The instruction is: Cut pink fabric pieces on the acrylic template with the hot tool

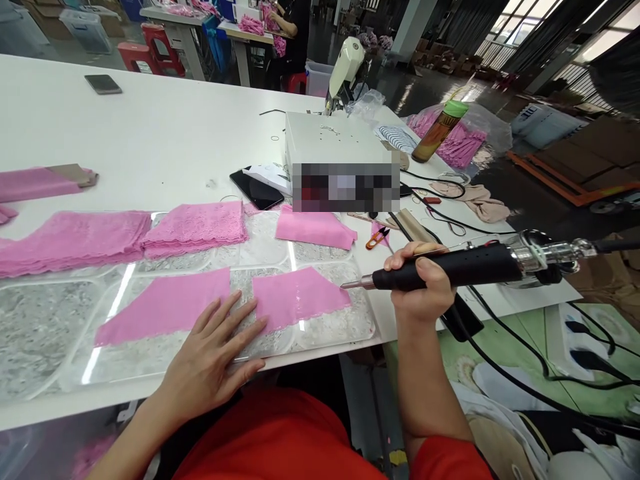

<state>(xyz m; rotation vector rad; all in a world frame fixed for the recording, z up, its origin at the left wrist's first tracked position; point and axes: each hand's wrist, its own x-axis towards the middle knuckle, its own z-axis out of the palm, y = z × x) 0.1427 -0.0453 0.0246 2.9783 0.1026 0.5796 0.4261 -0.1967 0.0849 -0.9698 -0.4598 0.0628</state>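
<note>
My right hand [421, 280] is closed round the black grip of a corded handheld tool with a pointed metal tip [450, 268]. Its tip points left, at the right end of a pink fabric piece [285, 300]; whether it touches the cloth I cannot tell. Flat with fingers spread, my left hand [215, 347] rests between that piece and a second pink piece [175, 303], fingertips at their edges. Both pieces lie on a clear-topped, speckled mat [45, 333]. Behind them are stacks of pink lace-edged fabric [200, 227] and another pink piece [315, 227].
A pale box [340, 137] with a blurred front stands behind the mat. Beside it are a black phone [257, 190], orange thread snips [377, 238] and a green-capped spray can [440, 131]. Black cables [515, 353] hang at the right. A co-worker [293, 33] sits at a far table.
</note>
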